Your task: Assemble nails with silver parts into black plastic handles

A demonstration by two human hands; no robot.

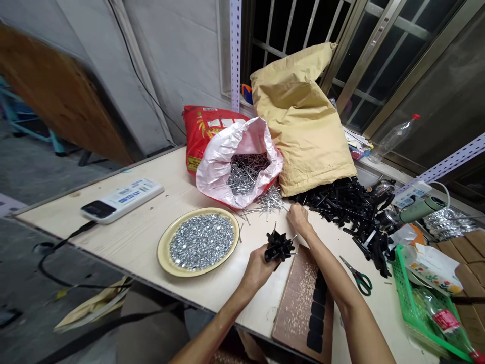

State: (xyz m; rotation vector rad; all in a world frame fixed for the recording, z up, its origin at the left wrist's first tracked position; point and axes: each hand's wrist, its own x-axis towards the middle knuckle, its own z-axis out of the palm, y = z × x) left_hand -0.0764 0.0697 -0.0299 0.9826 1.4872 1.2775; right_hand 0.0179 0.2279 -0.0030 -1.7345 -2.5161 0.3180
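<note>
Head view: the left forearm slants up from the lower edge, and the left hand [258, 267], fingers curled, grips a star-ended bundle of black plastic parts [279, 245] with thin silver screws sticking out, above the pale wooden table [200, 174]. The right forearm reaches further, over a brown speckled board [293, 308] bearing black rounded squares [317, 322]. The right hand [299, 219] is drawn narrow, fingertips beside loose long silver screws [270, 198]; whether it pinches one cannot be told.

A round cream plate [162, 257] holds small shiny silver metal pieces [202, 240]. Behind it, an open red plastic sack with a whitish lining [214, 169] contains silver and darker screws. Black plastic parts lie heaped by a large tan paper bag [306, 131]. A green plastic basket [403, 303] holds a clear red-labelled bottle [445, 318].
</note>
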